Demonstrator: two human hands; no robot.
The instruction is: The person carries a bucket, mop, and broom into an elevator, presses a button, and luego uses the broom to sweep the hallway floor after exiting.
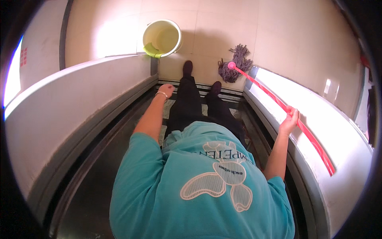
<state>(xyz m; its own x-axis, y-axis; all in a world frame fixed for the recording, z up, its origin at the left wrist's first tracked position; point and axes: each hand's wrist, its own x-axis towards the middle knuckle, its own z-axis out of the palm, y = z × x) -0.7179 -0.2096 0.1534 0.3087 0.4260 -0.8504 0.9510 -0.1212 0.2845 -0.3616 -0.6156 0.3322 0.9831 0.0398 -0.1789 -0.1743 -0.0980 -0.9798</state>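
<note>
My right hand (pixel 290 121) grips the red handle (pixel 270 95) of a string mop, partway along its length. The handle slants from the upper left to the lower right, past the right wall. At its far end, a pink socket joins the grey string mop head (pixel 235 67), which lies spread on the tiles just beyond the door threshold. My left hand (pixel 166 90) hangs by my left thigh, fingers loosely curled, with nothing visible in it. A bracelet (pixel 162 94) circles that wrist. Ahead on the left stands a pale bucket (pixel 164 38) with a yellow-green cloth (pixel 151 50) over its near rim.
White wall panels (pixel 89 86) flank me on both sides, with dark rails along their feet. A grooved metal threshold (pixel 203 88) crosses the doorway under my legs. Beige floor tiles (pixel 220 21) extend beyond it. The bucket stands close to the left panel's end.
</note>
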